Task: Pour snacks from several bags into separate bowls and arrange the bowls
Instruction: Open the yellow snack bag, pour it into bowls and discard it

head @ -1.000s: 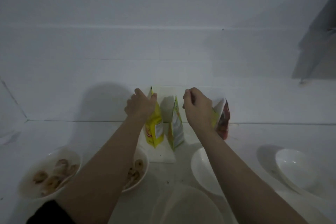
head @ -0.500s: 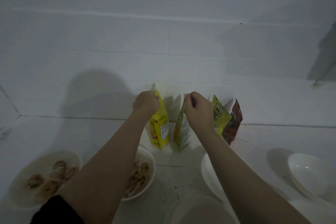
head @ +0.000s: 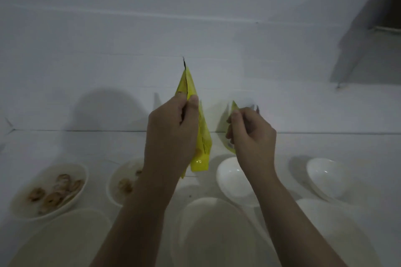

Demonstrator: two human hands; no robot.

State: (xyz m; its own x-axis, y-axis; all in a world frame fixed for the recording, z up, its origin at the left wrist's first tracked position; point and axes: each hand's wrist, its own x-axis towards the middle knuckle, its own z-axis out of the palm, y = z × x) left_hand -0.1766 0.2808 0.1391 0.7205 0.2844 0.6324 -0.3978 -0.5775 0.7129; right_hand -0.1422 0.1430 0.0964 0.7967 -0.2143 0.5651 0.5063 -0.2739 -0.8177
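A white counter [head: 65, 147] is running along under a pale tiled wall [head: 152, 28], and the light is dim, so everything is looking a little grey. Nearest the person, two big pale plates are lying at the counter's front edge, one at the left [head: 63, 240] and one in the middle [head: 217, 234], the middle one partly under the forearms. Behind them a row of white bowls is sitting: the far-left bowl [head: 26, 208] is holding brown snack pieces, the next bowl [head: 115, 182] is showing a few more beside the left wrist, a third bowl [head: 232, 180] is sitting bare under the right wrist, and a fourth bowl [head: 325, 178] is sitting well off to the right. The left hand [head: 171, 134] is holding a yellow snack bag [head: 200, 132] upright above the counter, thumb and fingers pinching its upper part just below the torn top edge, the bag hanging down between the second and third bowls. The right hand [head: 251, 134] is curling closed just beside it, its fingertips pinching the top of a second yellow bag [head: 229, 134], which is mostly hidden behind the knuckles near the wall.
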